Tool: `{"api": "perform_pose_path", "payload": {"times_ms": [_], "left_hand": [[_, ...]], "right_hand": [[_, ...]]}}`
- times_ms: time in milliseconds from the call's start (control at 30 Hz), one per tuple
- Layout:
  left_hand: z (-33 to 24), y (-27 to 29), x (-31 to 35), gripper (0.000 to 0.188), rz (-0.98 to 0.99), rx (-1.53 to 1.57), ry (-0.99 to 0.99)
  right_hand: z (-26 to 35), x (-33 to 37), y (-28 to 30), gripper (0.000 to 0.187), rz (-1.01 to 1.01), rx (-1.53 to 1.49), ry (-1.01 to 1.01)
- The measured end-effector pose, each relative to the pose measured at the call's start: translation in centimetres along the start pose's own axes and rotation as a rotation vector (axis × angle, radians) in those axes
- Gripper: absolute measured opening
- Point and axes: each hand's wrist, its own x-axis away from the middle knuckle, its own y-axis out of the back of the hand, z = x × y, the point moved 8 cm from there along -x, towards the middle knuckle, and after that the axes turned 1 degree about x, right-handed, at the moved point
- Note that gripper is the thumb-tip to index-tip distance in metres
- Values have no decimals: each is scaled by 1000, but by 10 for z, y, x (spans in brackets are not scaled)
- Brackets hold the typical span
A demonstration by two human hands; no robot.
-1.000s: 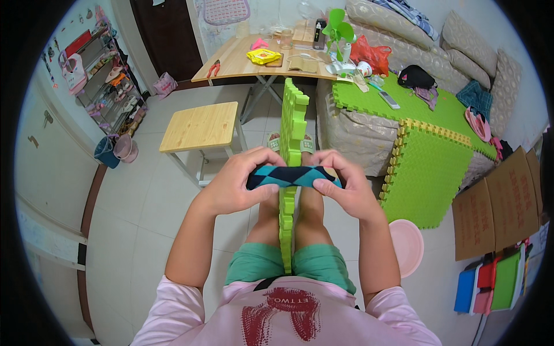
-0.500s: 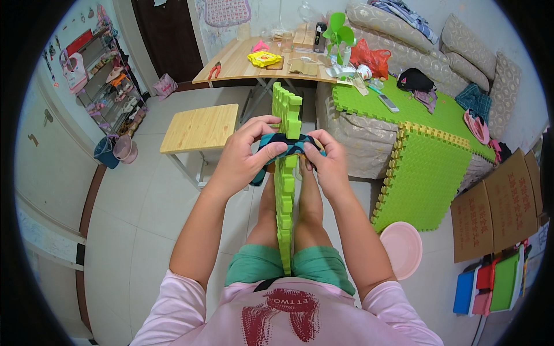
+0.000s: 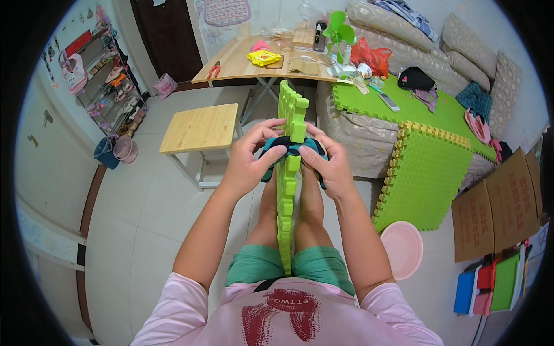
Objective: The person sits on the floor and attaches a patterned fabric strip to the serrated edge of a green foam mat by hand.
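Note:
A green foam mat with notched interlocking edges stands upright, edge toward me, between my legs. Across its near edge lies a knotted-looking strip of dark navy and teal cloth. My left hand grips the cloth at the mat's left side, thumb pressed on it and fingers reaching along the mat's face. On the other side, my right hand holds the cloth too, its thumb pushing near the middle. A cloth end hangs below my right hand. Most fingertips are hidden behind the cloth and mat.
Ahead stands a wooden table with red-handled pliers and a yellow packet. A small wooden side table is at left. More green foam mats lean against the bed, near a pink basin and a cardboard box.
The mat's top has shifted slightly right. The cloth is bunched tighter at its edge, and both thumbs have moved closer in. A hanging end now shows under my right hand.

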Motion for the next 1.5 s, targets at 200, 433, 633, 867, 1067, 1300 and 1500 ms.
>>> {"api": "perform_pose_path", "payload": {"times_ms": [200, 433, 633, 867, 1067, 1300, 1500], "left_hand": [[-2, -8, 2, 22, 24, -83, -21], [-5, -9, 2, 20, -41, -256, 16], [-4, -10, 7, 22, 1, 102, 100], [11, -26, 15, 18, 70, 503, 161], [21, -34, 18, 18, 71, 526, 198], [9, -49, 10, 22, 126, 317, 129], [4, -45, 2, 28, 136, 64, 80]], "right_hand": [[-9, 1, 10, 8, -53, -122, -89], [-7, 3, 13, 5, -103, 94, -29], [6, 8, 4, 11, -66, 18, 51], [26, 15, 2, 14, -47, 129, 42], [27, 22, 1, 18, -80, 137, -9], [28, 26, 19, 30, -165, 117, -72], [17, 23, 25, 20, -164, 69, -156]]}}
